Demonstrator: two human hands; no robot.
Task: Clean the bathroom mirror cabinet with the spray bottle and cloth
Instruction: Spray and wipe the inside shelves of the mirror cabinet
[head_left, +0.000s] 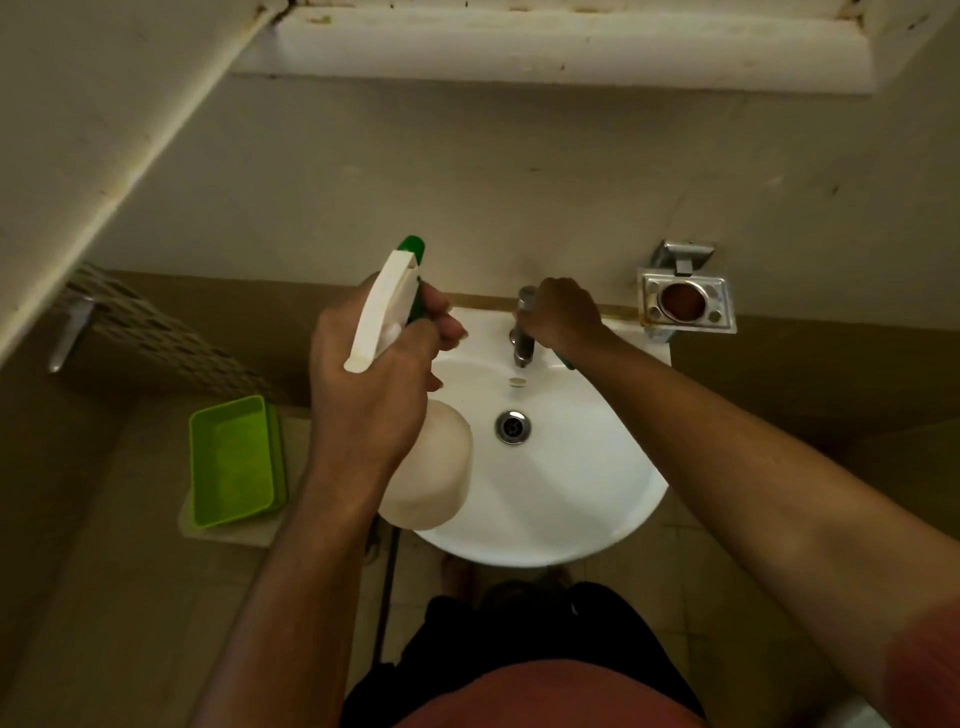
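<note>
Wall (467, 197): pale upper part, darker band below; the sink is fixed against it.
Cabinet (545, 47): white underside seen along the top edge, marked with dark specks, directly above the sink.
Sink (571, 483): white round basin; metal drain (512, 427) at the centre, small overflow cap just above it.
Spray bottle (431, 467): pale, rounded body with a white trigger head and green nozzle (413, 248); held over the left side of the basin, nozzle pointing up toward the wall.
Left hand (374, 374): fingers wrapped round the neck of the spray bottle, forefingers curled across the trigger.
Right hand (566, 317): reached to the back of the sink, fingers curled down beside the tap and touching it; whether they grip the tap or something else, I cannot tell. A small green sliver shows under the wrist; what it is cannot be told.
Green tray (234, 462): rectangular, lying on a pale mat to the left of the sink, well apart from the bottle.
Tap (522, 338): grey metal, at the back rim of the basin.
Holder (685, 304): metal wall bracket with a round brown opening, right of the tap.
</note>
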